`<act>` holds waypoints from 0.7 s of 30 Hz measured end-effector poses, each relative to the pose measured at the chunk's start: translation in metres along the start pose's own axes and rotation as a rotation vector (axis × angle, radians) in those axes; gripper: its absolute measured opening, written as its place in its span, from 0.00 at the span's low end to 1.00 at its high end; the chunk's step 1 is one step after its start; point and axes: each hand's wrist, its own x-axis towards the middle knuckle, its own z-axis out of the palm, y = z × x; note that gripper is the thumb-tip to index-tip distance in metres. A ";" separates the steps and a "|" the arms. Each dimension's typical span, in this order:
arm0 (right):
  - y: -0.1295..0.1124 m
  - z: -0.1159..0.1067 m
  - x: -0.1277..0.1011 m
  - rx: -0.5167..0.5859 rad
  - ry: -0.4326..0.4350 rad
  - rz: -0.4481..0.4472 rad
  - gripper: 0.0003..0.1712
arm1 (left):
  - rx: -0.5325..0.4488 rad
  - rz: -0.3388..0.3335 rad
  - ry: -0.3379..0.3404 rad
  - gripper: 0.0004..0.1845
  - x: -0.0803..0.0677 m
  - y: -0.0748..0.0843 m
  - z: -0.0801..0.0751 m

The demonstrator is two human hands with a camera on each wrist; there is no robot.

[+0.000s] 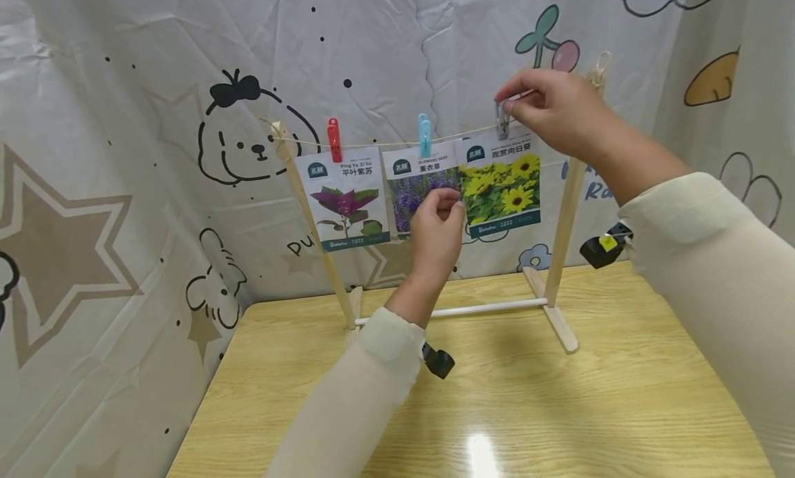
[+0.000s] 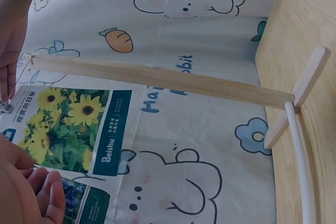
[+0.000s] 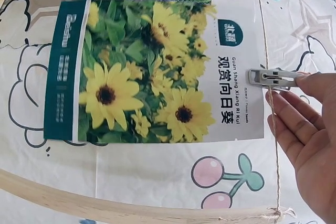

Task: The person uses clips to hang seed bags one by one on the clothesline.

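My right hand (image 1: 549, 109) pinches a grey clothespin (image 3: 271, 79) at the twine, where its jaws sit over the top edge of the sunflower seed packet (image 1: 504, 185). That packet hangs with its printed front toward me. Beside its left edge is my left hand (image 1: 437, 230), fingers loosely curled, fingertips close to the edge and in front of the lavender seed packet (image 1: 406, 202). A blue clothespin (image 1: 425, 134) clips the lavender packet to the line. Farther left, a red clothespin (image 1: 335, 140) holds a packet with a purple-leaved plant (image 1: 348, 209).
The twine (image 1: 379, 144) runs between two wooden posts (image 1: 565, 230) joined low by a white rod (image 1: 491, 308). The stand's feet rest on a wood-grain table (image 1: 497, 409). A printed curtain (image 1: 155, 71) hangs close behind.
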 end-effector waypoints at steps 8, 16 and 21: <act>-0.001 0.001 -0.002 0.007 -0.005 0.010 0.22 | 0.000 -0.001 0.000 0.08 -0.001 -0.002 -0.003; 0.000 0.001 -0.002 0.017 0.014 0.001 0.25 | -0.015 -0.007 -0.021 0.08 -0.004 0.000 -0.006; 0.001 0.002 -0.005 -0.008 0.086 -0.043 0.26 | -0.018 -0.004 -0.023 0.08 -0.006 0.003 -0.009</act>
